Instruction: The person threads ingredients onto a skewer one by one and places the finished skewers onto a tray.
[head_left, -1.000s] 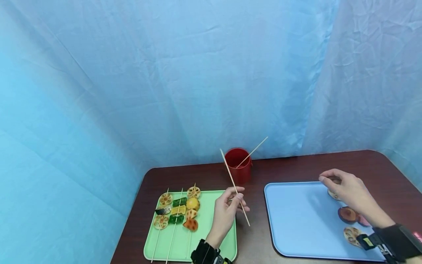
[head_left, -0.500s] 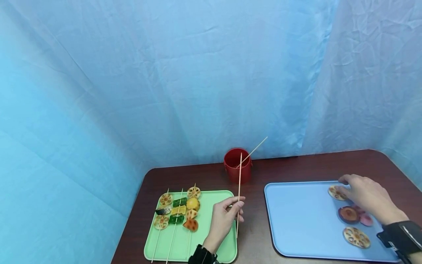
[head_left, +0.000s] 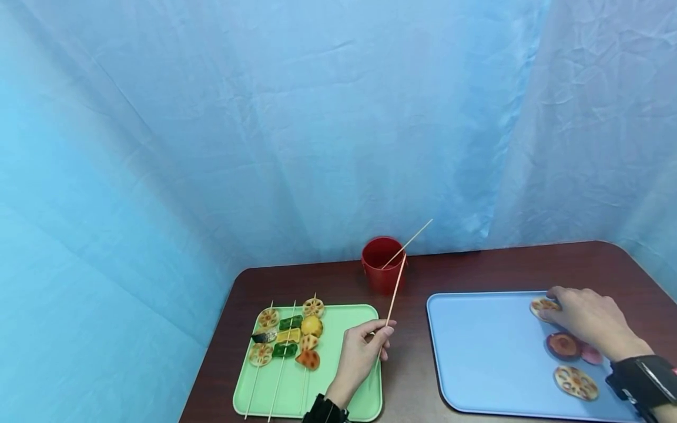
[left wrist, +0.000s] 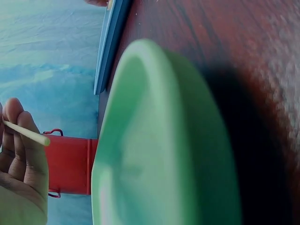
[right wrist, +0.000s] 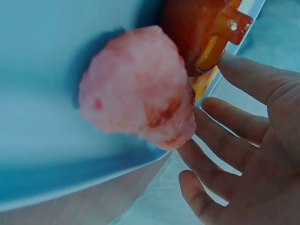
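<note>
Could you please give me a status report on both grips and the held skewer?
Left grip: pinching bare skewer. Right grip: open at far lotus slice on blue tray, contact unclear. Nothing seen blocking it.

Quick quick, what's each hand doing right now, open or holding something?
Left hand: closed, pinching a thin stick.
Right hand: open, beside the back lotus slice; can't tell if touching.

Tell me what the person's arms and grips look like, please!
The left grip and right grip are bare, no gloves. Each wrist wears something black: a left wristband and a chunky right wristband with a thin pale line across it. The right forearm shows no sleeve.
</note>
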Demonstrator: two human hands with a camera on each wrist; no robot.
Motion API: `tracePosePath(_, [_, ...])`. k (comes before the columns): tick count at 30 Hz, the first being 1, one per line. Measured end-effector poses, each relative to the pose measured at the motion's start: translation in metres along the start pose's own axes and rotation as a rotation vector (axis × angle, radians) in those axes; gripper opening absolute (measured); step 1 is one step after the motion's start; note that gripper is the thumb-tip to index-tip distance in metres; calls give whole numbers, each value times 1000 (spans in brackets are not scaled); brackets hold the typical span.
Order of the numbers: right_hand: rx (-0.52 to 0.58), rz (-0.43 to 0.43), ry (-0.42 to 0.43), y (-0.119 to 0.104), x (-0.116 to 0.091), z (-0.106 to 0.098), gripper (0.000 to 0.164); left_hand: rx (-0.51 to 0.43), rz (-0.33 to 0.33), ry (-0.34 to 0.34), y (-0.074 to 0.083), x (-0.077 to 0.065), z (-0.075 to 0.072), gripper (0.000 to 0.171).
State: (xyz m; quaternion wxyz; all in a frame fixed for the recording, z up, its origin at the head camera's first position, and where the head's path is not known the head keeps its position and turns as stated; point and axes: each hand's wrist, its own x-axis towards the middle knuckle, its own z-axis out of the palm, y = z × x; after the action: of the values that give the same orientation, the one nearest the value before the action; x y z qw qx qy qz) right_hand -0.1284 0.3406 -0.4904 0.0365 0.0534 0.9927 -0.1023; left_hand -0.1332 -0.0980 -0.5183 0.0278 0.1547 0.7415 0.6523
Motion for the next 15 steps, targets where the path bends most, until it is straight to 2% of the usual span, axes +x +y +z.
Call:
tracePosePath(9, [42, 12, -6, -3, -1, 0, 61, 21, 6, -7, -1, -1, 0, 22])
tracePosePath(15, [123, -41, -19, -3, -2, -3, 48, 34, 13, -20, -3, -1, -1, 26])
